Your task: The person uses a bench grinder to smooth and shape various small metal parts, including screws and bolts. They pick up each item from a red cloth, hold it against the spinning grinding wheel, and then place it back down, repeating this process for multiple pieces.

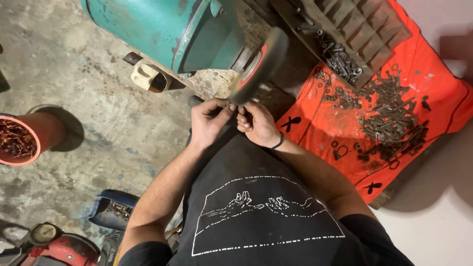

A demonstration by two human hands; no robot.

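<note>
1. Nearest the camera a black shirt (266, 216) is seen, printed with a white line drawing of two reaching hands inside a dashed frame.

2. Both forearms are stretched forward so that the hands meet just under the edge of the grinding wheel (259, 66). The left hand (209, 120) and the right hand (256, 124) are pinched together, fingertips almost touching, apparently so that a small piece can be steadied from both sides against the wheel. Each grip is narrow and closed, yet the piece itself is hidden by the fingers and cannot be identified.

3. A dark band (278, 142) is worn on the right wrist.

4. To the lower left a blue container (112, 209) with small metal parts and a red machine with a round gauge (44, 234) are set on the concrete floor (98, 113).

5. At the left edge a reddish bucket (29, 135) filled with rusty scraps is kept within reach.

6. To the right an orange cloth (433, 93) with black cross marks is spread, and rusty bolts and nuts (389, 118) are heaped on it, probably to keep them together.

7. Farthest away the teal motor housing (167, 29) carries the wheel, and a compartmented tray (354, 34) is placed beside it.
</note>
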